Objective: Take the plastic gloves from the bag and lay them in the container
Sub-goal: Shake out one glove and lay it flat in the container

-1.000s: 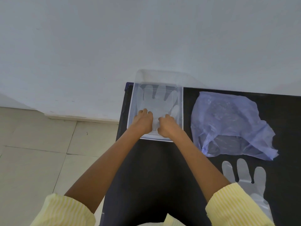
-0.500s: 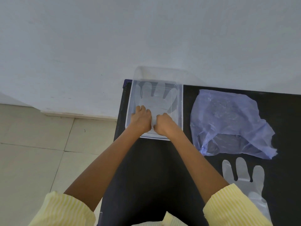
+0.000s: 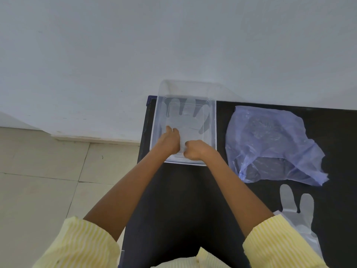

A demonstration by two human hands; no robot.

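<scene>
Both hands were down inside the clear container [image 3: 215,120], which sat at the far left corner of the black bench [image 3: 183,200], close against the white wall [image 3: 135,45]. A plastic glove [image 3: 186,117] lay flat on the container's floor, its finger shapes spread and pointing toward the wall. The left hand [image 3: 170,141] rested on the glove's palm area with its fingers bent downward onto the plastic. I could not tell whether they gripped it or only pressed. The right hand [image 3: 195,150] was just beside it, nearly touching, nearer the container's front edge, its fingers curled in tight on the cuff end of the glove.

To the right of the container, a little apart from it, the crumpled purple bag [image 3: 270,144] lay slack on the bench. Nearer the person, below the bag, a second glove [image 3: 297,211] lay flat on the bench, its cuff partly hidden behind the right yellow striped sleeve [image 3: 270,242]. Pale floor tiles [image 3: 38,180] showed to the left of the bench.
</scene>
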